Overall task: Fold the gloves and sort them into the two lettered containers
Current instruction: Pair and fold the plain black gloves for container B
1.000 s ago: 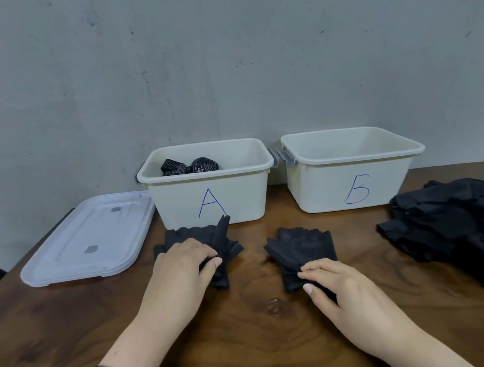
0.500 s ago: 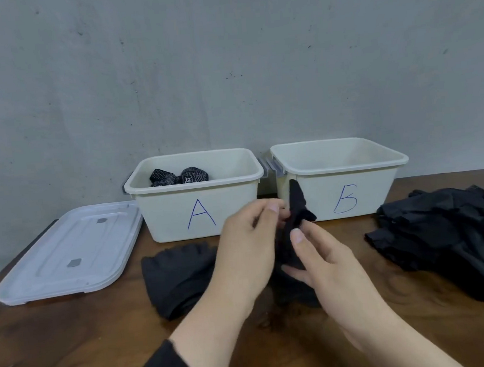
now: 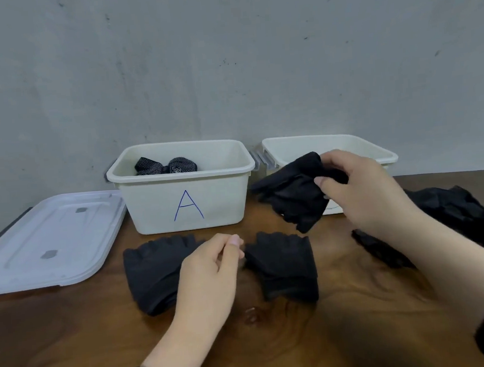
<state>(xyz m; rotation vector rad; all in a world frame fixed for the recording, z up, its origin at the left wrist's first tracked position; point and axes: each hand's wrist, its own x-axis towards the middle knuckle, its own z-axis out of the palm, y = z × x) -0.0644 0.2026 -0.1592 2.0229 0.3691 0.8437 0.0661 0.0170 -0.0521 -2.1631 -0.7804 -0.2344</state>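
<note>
Fingers (image 3: pixel 329 183) of our right hand (image 3: pixel 363 191) curl round a floppy black cloth glove (image 3: pixel 294 196) and grip it up in the air. We hold this glove in front of the cream plastic tub on the right (image 3: pixel 348 146), just by its front wall. The glove and our hand hide most of the letter on that tub, so we cannot read it.

Our left hand (image 3: pixel 211 281) is low over the brown wooden table (image 3: pixel 73 341). Its fingers are bent in, and the thumb and first finger come together at the tips. We cannot tell if they pinch the edge of a glove or hold nothing.

Two more black cloth gloves lie flat on the table. One flat black glove on the left (image 3: pixel 152 271) is partly under our left hand. The other flat black glove in the middle (image 3: pixel 284 264) lies just to the right of our left fingertips. They are near each other but do not touch.

Behind them stands the cream plastic tub with a blue letter A (image 3: pixel 187 205) on its front. Inside it we see a bundle of dark dotted gloves (image 3: pixel 165 167). The two tubs stand side by side against the grey wall (image 3: pixel 225 54).

A pile of black gloves (image 3: pixel 451 210) sits on the table at the right, past our right arm. A flat white plastic lid (image 3: pixel 45 242) lies on the table to the left of the A tub.
</note>
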